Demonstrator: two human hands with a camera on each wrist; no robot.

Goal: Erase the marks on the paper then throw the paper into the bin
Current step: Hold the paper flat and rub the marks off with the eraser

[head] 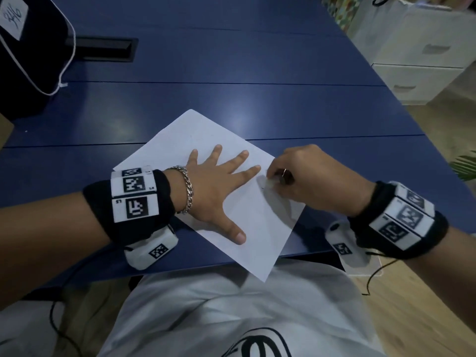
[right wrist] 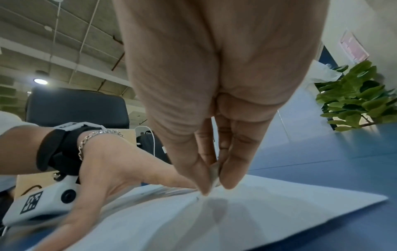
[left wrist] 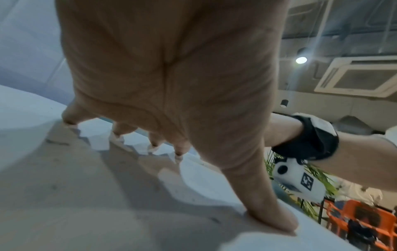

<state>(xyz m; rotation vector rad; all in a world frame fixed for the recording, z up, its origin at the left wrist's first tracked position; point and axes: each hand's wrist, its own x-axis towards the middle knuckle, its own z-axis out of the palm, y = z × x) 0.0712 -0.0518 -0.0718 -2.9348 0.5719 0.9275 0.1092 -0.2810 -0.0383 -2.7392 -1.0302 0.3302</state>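
A white sheet of paper lies turned at an angle on the blue table, its near corner past the table's front edge. My left hand lies flat on the paper with fingers spread, pressing it down. My right hand pinches a small pale eraser between thumb and fingers, its tip down on the paper near the right edge. In the right wrist view the eraser shows between the fingertips, touching the paper beside a small dark mark. No bin is in view.
A black bag with a white label sits at the table's far left. A dark cable slot is set into the tabletop behind. White drawers stand past the table's right side. A green plant is off to the right.
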